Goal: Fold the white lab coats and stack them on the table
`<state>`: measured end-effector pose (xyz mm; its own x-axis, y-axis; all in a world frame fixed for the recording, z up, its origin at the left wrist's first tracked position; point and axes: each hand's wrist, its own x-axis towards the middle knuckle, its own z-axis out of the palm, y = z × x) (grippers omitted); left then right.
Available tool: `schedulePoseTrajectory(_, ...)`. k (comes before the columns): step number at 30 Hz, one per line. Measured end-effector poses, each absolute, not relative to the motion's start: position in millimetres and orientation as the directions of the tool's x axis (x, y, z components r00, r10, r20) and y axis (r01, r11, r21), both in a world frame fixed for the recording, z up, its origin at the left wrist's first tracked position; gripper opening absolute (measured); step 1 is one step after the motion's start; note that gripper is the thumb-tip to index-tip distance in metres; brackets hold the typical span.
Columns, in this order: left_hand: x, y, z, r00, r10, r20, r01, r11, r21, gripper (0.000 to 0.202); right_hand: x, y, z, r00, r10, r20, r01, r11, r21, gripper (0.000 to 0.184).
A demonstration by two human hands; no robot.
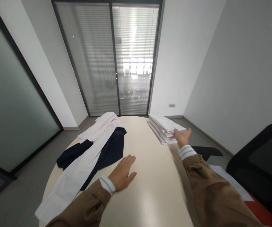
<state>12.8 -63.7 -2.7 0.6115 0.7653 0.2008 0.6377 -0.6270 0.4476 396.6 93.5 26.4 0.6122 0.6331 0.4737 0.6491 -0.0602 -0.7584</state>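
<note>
My left hand [123, 173] lies flat on the table with its fingers stretched out, just right of a loose heap of clothes. In that heap, long white trousers [85, 164] lie over a dark navy garment [113, 143], the pale legs trailing toward the near left edge. At the table's right edge, my right hand [182, 137] touches the near right corner of a stack of folded white clothes [165, 126]. Thumb and fingers of that hand are spread apart, and I see no firm grip on the cloth.
A pale round-ended table [147, 164] carries the clothes. Close by on the right stands a black mesh chair [263, 157], with a white sheet-like item [231, 181] on its red seat [261, 211]. Beyond the table are glass panels with blinds [103, 63].
</note>
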Motion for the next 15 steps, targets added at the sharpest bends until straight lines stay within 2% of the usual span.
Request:
schedulePoseTrajectory(2, 12.9, -64.0, -2.4, 0.611, 0.765, 0.203, 0.636, -0.627, 0.451, 0.061, 393.3, 85.0, 34.4, 0.726, 0.534, 0.434, 0.588, -0.155, -0.794, 0.088)
schedulePoseTrajectory(4, 13.0, -64.3, -2.1, 0.613, 0.764, 0.200, 0.635, -0.627, 0.451, 0.061, 384.7, 75.6, 45.4, 0.730, 0.508, 0.456, 0.606, -0.173, -0.777, 0.077)
schedulePoseTrajectory(8, 12.6, -65.1, -1.8, 0.617, 0.763, 0.191, 0.639, -0.628, 0.444, 0.061, 364.5, 61.1, 61.3, 0.391, 0.681, 0.619, 0.875, -0.067, -0.479, 0.060)
schedulePoseTrajectory(10, 12.3, -65.4, -1.8, 0.619, 0.762, 0.191, 0.639, -0.630, 0.442, 0.061, 358.4, 57.0, 61.5, 0.225, 0.802, 0.553, 0.943, -0.037, -0.331, 0.055)
schedulePoseTrajectory(12, 12.2, -65.6, -1.7, 0.618, 0.763, 0.188, 0.640, -0.628, 0.442, 0.060, 355.1, 54.0, 58.2, 0.122, 0.902, 0.415, 0.973, -0.025, -0.230, 0.052)
schedulePoseTrajectory(15, 12.5, -65.6, -1.1, 0.616, 0.766, 0.184, 0.644, -0.624, 0.442, 0.061, 352.1, 50.3, 54.1, 0.081, 0.951, 0.298, 0.990, -0.042, -0.133, 0.052)
